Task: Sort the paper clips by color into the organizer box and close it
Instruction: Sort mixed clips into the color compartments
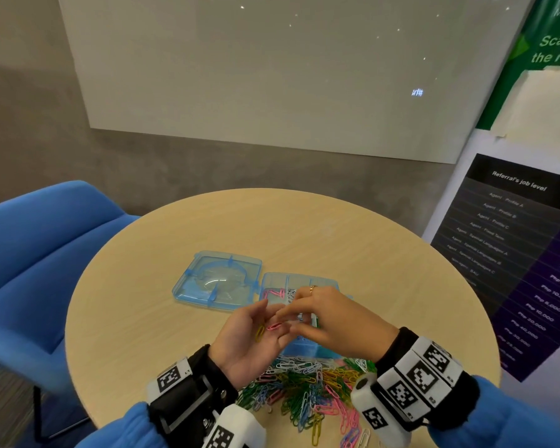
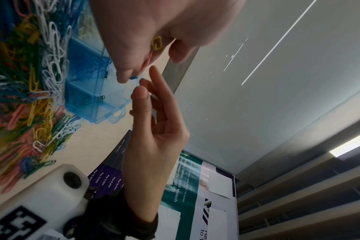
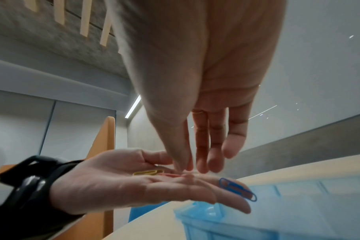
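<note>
Paper clips, yellow (image 1: pixel 260 333), pink (image 1: pixel 274 326) and blue (image 3: pixel 237 189), lie on the flat, unclenched left hand (image 1: pixel 251 341); right hand (image 1: pixel 333 318) fingertips (image 3: pixel 184 165) pinch the pink one above the organizer box (image 1: pixel 299 282).

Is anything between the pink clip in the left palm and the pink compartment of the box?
Nothing fixed. The pink clip lies on the open left hand, with the right hand reaching its fingertips down to it. The organizer box sits just beyond with its lid folded open; only the right hand hangs over the way.
</note>
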A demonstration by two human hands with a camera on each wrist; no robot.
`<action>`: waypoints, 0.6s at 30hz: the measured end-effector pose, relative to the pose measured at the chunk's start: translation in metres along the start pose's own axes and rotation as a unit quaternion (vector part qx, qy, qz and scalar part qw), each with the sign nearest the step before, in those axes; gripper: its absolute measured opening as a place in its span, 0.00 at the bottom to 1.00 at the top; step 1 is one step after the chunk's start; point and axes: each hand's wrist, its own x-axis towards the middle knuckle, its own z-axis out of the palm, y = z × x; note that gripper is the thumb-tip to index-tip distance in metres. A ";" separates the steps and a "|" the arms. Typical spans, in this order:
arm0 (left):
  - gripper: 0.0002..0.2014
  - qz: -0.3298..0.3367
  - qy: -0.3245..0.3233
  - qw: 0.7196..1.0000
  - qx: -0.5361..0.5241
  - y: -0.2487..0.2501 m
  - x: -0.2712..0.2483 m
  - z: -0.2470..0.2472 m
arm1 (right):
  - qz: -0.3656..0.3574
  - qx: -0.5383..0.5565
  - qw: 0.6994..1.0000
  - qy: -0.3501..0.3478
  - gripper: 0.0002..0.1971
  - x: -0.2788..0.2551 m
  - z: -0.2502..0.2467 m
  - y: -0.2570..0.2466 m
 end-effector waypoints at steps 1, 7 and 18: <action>0.17 -0.001 0.001 1.000 -0.001 0.000 0.002 -0.002 | -0.004 0.005 1.000 0.003 0.12 0.002 0.002 -0.002; 0.28 -0.031 -0.026 0.999 -0.034 -0.002 -0.002 -0.004 | -0.012 -0.010 1.000 0.013 0.09 0.011 0.007 -0.002; 0.37 -0.006 0.070 0.997 -0.023 0.000 -0.001 -0.003 | 0.046 0.045 0.992 0.111 0.05 0.034 -0.005 0.009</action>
